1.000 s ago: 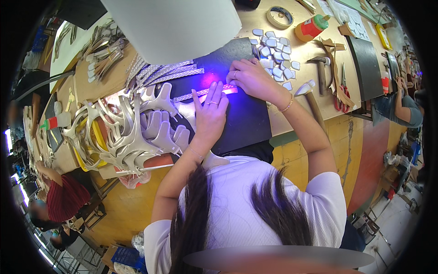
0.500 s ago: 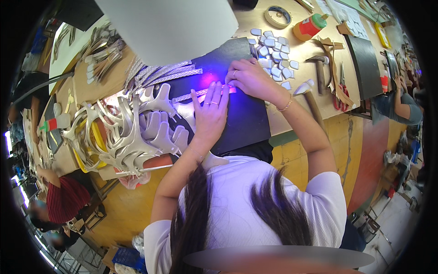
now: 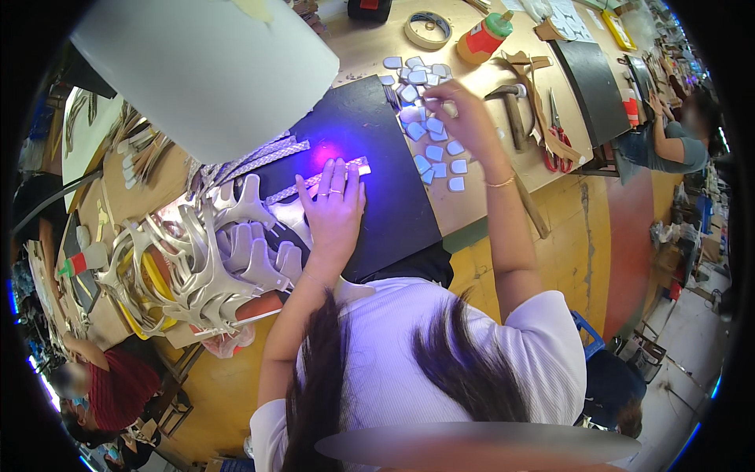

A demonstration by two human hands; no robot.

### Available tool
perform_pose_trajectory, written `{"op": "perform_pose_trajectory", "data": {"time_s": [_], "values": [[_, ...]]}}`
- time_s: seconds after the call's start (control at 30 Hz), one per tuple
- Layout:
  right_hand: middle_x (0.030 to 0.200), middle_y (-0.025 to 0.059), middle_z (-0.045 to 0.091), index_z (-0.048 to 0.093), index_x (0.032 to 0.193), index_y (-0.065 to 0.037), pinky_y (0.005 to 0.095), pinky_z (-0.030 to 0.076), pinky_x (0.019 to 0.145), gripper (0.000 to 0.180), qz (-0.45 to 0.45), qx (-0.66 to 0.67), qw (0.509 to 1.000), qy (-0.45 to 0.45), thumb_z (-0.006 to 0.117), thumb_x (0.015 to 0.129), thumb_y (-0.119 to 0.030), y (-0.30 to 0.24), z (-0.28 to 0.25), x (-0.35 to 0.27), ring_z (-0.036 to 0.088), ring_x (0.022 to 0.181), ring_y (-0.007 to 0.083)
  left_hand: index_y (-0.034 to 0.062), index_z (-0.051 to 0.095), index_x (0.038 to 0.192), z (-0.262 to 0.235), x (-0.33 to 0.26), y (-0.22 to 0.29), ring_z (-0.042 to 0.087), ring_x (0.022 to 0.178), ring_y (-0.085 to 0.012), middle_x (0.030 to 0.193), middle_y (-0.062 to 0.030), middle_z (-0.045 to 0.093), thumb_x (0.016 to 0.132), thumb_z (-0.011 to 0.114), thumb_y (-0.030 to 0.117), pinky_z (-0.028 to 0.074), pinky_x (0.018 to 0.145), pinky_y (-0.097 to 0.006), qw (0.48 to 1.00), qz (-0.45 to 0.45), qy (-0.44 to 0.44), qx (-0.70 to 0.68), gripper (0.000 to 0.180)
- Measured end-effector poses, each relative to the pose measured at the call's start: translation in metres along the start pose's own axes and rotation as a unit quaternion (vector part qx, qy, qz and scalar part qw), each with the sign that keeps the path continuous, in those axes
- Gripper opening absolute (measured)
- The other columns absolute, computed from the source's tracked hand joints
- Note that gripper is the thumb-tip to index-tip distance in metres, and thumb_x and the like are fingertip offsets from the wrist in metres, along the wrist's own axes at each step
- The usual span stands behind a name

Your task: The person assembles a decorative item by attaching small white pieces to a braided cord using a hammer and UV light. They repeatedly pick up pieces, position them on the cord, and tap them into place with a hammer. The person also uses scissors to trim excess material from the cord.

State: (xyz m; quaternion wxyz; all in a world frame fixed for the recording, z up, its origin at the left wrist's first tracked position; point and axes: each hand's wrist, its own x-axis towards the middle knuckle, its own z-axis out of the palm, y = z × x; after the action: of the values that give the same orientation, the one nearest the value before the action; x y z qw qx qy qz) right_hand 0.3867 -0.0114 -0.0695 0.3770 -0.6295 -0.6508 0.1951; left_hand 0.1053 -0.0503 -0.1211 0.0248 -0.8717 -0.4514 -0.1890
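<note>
My left hand (image 3: 334, 208) lies with fingers spread, pressing a pale braided strap (image 3: 358, 166) flat on the black mat (image 3: 393, 204). The strap's end sticks out past my fingertips, under a blue-violet light with a red spot. My right hand (image 3: 465, 118) hovers over the pile of small white-grey rounded pieces (image 3: 437, 152), thumb and fingers apart; nothing shows between them. Left of my left hand, more braided straps (image 3: 263, 160) lie bundled on the mat. Below them is a heap of silvery strappy cut-out parts (image 3: 208, 259).
A large white lamp-like cover (image 3: 204, 71) hangs over the upper left. To the right lie a hammer (image 3: 513, 110), red-handled scissors (image 3: 557, 149) and brown strips (image 3: 539, 98). A tape roll (image 3: 428, 30) and a glue bottle (image 3: 484, 39) stand farther back. Other people sit at both sides.
My right hand has left the strap's end and moved right, over the small pieces. My left hand stays on the strap. The whole view has shifted somewhat.
</note>
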Motion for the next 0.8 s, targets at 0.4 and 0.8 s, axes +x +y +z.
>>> {"op": "perform_pose_trajectory", "data": {"time_s": [0.4, 0.8], "values": [[0.090, 0.0074, 0.072, 0.075, 0.101, -0.011, 0.0387, 0.050, 0.082, 0.021, -0.048, -0.422, 0.904, -0.043, 0.066, 0.082, -0.011, 0.048, -0.030, -0.023, 0.068, 0.087, 0.0244, 0.0028, 0.070, 0.108, -0.005, 0.017, 0.001, 0.057, 0.118, -0.0315, 0.116, -0.0136, 0.064, 0.084, 0.075, 0.012, 0.042, 0.103, -0.051, 0.993, -0.001, 0.053, -0.104, 0.026], [0.092, 0.0066, 0.068, 0.069, 0.120, -0.012, 0.0359, 0.052, 0.075, 0.033, -0.052, -0.466, 0.883, -0.011, 0.065, 0.087, -0.010, 0.039, -0.038, -0.012, 0.067, 0.083, 0.0223, -0.0010, 0.071, 0.104, -0.007, 0.020, 0.001, 0.061, 0.096, -0.0276, 0.103, -0.0113, 0.066, 0.081, 0.077, 0.010, 0.048, 0.085, -0.043, 0.991, 0.010, 0.067, -0.119, 0.026]]}}
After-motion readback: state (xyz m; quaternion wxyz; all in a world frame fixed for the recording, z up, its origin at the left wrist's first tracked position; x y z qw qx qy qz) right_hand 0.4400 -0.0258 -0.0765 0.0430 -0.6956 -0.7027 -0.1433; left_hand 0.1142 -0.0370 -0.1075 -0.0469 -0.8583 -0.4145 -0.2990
